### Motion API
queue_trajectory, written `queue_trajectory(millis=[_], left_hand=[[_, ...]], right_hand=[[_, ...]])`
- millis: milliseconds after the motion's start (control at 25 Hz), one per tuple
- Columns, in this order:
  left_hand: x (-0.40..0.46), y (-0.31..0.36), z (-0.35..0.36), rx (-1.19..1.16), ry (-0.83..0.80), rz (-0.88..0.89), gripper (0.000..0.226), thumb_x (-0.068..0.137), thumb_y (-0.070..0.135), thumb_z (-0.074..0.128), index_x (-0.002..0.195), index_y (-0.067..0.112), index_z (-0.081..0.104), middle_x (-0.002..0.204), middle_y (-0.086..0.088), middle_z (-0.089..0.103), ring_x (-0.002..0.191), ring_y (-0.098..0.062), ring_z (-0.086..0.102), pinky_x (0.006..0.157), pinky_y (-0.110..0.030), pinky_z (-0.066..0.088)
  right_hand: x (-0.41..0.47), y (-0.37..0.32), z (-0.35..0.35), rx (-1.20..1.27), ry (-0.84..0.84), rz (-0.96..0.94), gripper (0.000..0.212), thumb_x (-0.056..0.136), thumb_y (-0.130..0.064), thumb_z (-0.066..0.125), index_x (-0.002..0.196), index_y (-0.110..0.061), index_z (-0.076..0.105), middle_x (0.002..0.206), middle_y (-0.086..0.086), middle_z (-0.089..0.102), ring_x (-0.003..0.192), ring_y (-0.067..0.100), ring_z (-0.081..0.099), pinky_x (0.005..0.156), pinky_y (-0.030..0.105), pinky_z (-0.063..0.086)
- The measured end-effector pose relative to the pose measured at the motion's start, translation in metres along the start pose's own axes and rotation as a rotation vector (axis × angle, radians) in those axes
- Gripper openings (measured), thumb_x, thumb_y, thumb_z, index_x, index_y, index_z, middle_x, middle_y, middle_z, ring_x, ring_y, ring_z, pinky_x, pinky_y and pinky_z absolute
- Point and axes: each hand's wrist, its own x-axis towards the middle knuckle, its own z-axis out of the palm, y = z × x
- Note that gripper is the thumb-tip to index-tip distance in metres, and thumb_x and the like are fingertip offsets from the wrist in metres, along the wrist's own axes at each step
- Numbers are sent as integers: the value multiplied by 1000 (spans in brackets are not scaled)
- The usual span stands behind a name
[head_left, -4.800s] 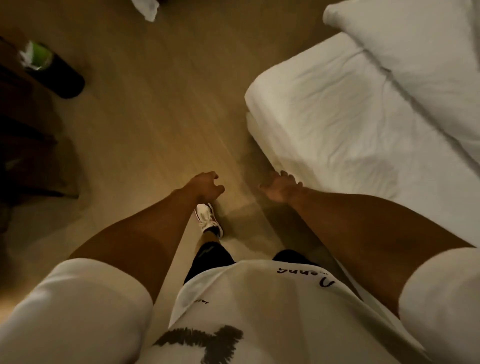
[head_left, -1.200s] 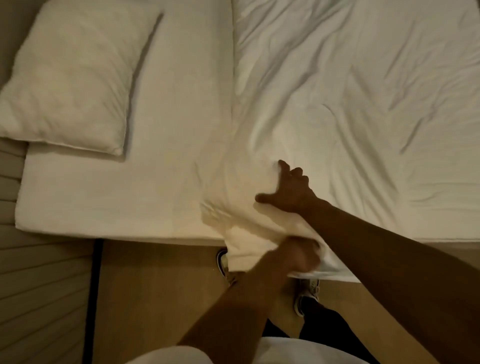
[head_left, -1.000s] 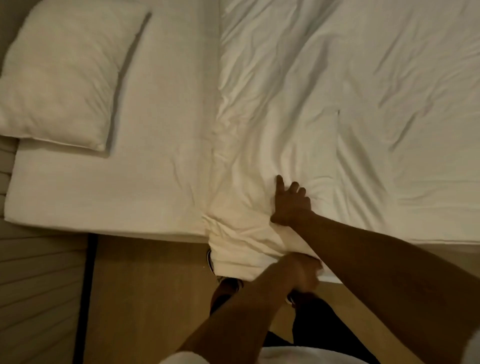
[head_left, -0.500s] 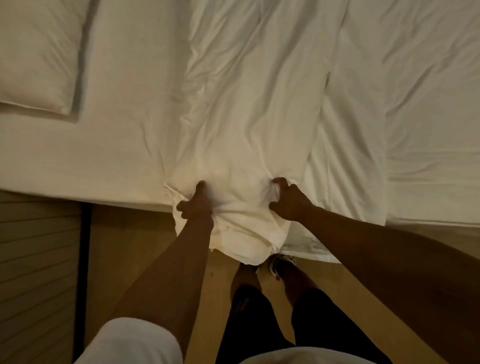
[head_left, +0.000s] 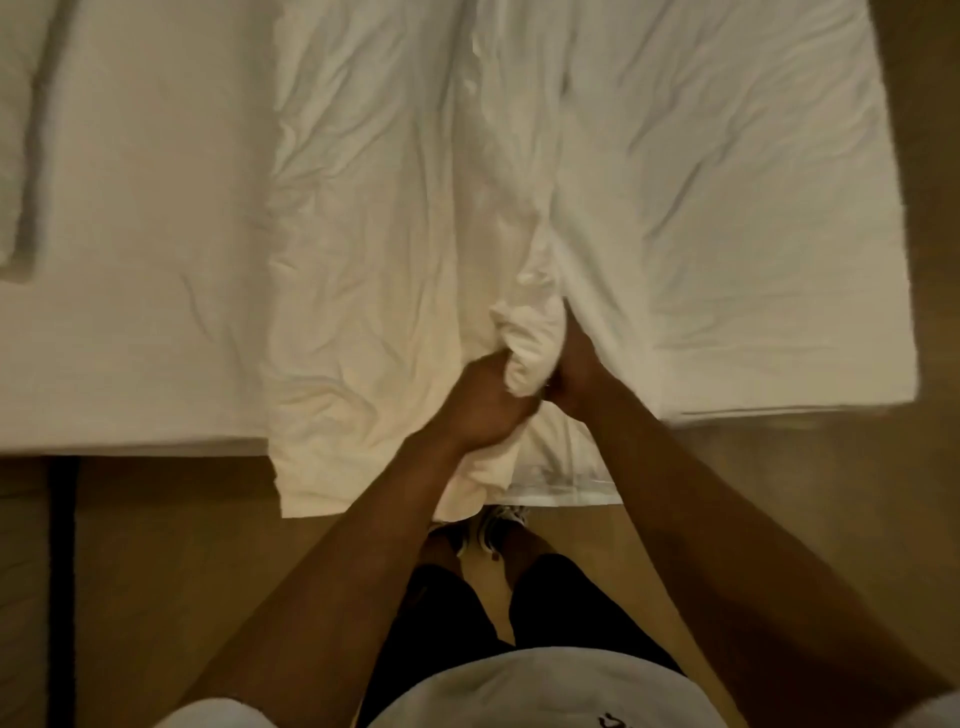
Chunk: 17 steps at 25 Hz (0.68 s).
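Observation:
A white, wrinkled duvet (head_left: 395, 218) lies across the bed and hangs over its near edge. A bunched fold of it (head_left: 530, 338) rises between my two hands at the bed's near side. My left hand (head_left: 483, 400) grips that fold from the left with curled fingers. My right hand (head_left: 574, 374) holds the same fold from the right, close against the left hand. The fingertips of both hands are hidden in the cloth.
The white mattress (head_left: 130, 260) shows bare on the left, with a pillow's edge (head_left: 15, 130) at the far left. Wooden floor (head_left: 171, 545) runs along the near side, where my shoes (head_left: 493, 525) stand. A slatted panel (head_left: 26, 571) is at lower left.
My hands have come together, gathering the duvet into a tight bunch between them. The view has shifted right along the bed, so the pillow is nearly out of sight.

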Motion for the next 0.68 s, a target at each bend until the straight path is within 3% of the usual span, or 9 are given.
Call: queue_trajectory(millis=[120,200,280,320,400,520,600,680], left_hand=[[2,30,46,247,-223,209,43,88,20,60,129,5,61,126,-20,65,115,-36,61,93,-39,49],[-5,37,76,388,-335,333,55,87,17,64,139,6,50,128,-21,57,116,-37,55,90,-42,49],[-15,22,106,448,-424,324,69,82,30,70,142,10,42,128,-16,46,117,-32,48,87,-45,52],[-23,7,118,461,-434,279,75,79,38,71,142,12,39,129,-13,43,117,-30,46,87,-45,52],[-41,-39,135,505,-313,121,80,73,47,67,141,16,41,130,-10,47,116,-31,50,91,-45,50],[-69,-115,122,336,5,-479,61,77,37,70,129,12,50,120,-16,56,107,-37,57,85,-45,50],[-88,-158,109,-45,262,-873,40,86,30,68,118,7,59,110,-18,60,103,-37,60,84,-46,52],[-90,-174,104,-734,389,-1100,22,86,32,66,98,14,63,92,-9,58,89,-29,60,83,-48,54]], right_hand=[[-48,-25,-65,267,-114,8,44,90,-60,48,82,-20,65,63,5,65,59,20,64,61,30,48],[-70,-34,-98,-1,-115,17,36,87,-58,61,82,-22,61,75,14,54,68,31,55,62,34,42],[-60,-19,-123,-468,155,1,15,87,-33,69,93,-20,63,90,7,65,84,26,63,68,32,47],[-50,-8,-129,-603,328,-43,20,84,-23,67,102,-15,65,99,6,69,91,25,66,71,31,49],[-24,16,-142,-577,466,-10,40,82,-19,63,120,-6,62,113,10,68,105,30,65,80,33,50],[24,55,-168,-527,452,60,46,87,-23,63,128,-1,59,126,18,65,116,37,61,91,37,52],[46,80,-183,-613,417,94,51,89,-28,64,132,-1,55,131,20,62,120,38,59,95,38,51],[56,104,-196,-720,443,75,52,91,-28,64,132,0,49,131,21,60,121,38,57,91,36,48]])
